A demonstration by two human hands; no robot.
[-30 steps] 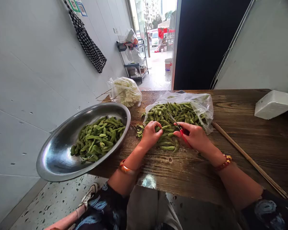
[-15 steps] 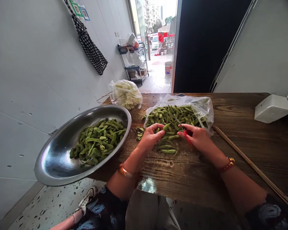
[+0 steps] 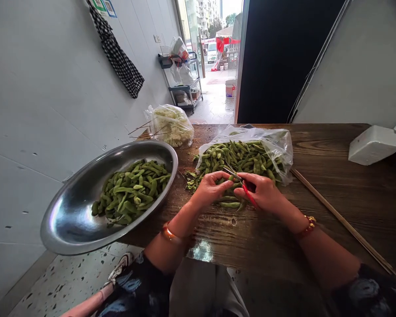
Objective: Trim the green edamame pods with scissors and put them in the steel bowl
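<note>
Between thumb and fingers, my left hand (image 3: pixel 211 190) pinches a green edamame pod (image 3: pixel 231 178), mostly covered by the fingers. My right hand (image 3: pixel 263 192) is closed around red-handled scissors (image 3: pixel 248 193), whose metal blades lie at the pod by my left fingertips. Behind both hands, a clear plastic bag (image 3: pixel 277 143) lies on its side, with many pods (image 3: pixel 240 154) spilling out of it. A few loose pods (image 3: pixel 229 204) rest on the table under my hands. Left of them, a large metal basin (image 3: pixel 69 226) holds a heap of edamame pods (image 3: pixel 135 189).
A bag of cauliflower (image 3: pixel 171 125) sits at the wooden table's (image 3: pixel 323 145) far left corner. Thin wooden sticks (image 3: pixel 343 220) lie along the right side. A white box (image 3: pixel 372 145) stands at the far right. The basin overhangs the table's left edge.
My right hand has moved left, bringing the scissors to the pod at my left fingertips. The whole view has shifted slightly.
</note>
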